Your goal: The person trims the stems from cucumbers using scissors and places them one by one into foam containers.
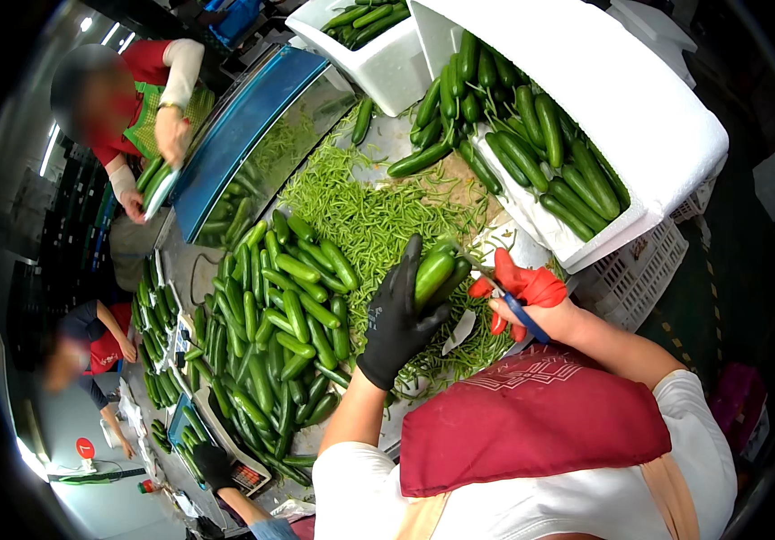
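Observation:
My left hand, in a black glove, is closed around a pair of cucumbers held upright over the table. At the right, my right hand, its fingers covered in red, grips scissors with blue handles. Their blades point up and left, close to the cucumbers' upper ends. Below the hands lies a spread of thin green pods, beans or chillies, I cannot tell which. Left of my left hand is a large heap of cucumbers.
A tilted white foam box spills cucumbers onto the table, beside a white plastic crate. Another foam box stands farther back. A blue-edged panel separates a co-worker handling cucumbers. Lower left, another person's black-gloved hand reaches beside a tray.

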Tool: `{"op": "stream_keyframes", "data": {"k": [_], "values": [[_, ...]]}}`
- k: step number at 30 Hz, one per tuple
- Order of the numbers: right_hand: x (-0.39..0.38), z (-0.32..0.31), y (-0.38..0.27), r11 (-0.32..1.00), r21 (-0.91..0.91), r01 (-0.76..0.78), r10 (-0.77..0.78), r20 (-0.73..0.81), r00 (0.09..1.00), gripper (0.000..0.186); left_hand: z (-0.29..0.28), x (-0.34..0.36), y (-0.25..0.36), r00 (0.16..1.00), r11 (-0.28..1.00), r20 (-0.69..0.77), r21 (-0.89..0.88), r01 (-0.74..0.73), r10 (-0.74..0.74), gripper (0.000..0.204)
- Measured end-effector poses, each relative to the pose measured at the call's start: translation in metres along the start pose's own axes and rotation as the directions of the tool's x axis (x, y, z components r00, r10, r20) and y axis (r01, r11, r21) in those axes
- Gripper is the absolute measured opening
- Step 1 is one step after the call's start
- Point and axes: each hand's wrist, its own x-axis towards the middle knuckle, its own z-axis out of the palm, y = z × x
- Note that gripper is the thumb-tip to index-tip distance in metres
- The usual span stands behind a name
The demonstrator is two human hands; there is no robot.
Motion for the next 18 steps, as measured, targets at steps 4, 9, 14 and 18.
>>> {"op": "stream_keyframes", "data": {"k": [4,9,14,18], "values": [[0.002,-0.007,0.016,0.999,0.053,0.014,-0.013,-0.016,1.0,0.041,0.012,-0.008,-0.006,0.874,0.27,0.289,-0.872,0.408,-0.39,0.074],[0.004,-0.002,0.026,0.853,-0.437,0.286,-0.35,-0.074,0.934,0.038,0.021,0.009,-0.016,0.792,-0.717,0.42,-0.696,-0.033,-0.444,0.043],[0.016,-0.005,0.044,0.428,-0.804,0.413,-0.622,0.07,0.78,0.037,0.031,0.017,-0.02,0.796,-0.704,0.313,-0.684,-0.19,-0.519,0.038],[0.032,0.004,0.049,0.206,-0.933,0.294,-0.726,0.056,0.686,0.014,0.043,0.017,-0.019,0.784,-0.671,0.289,-0.712,-0.208,-0.549,0.036]]}}
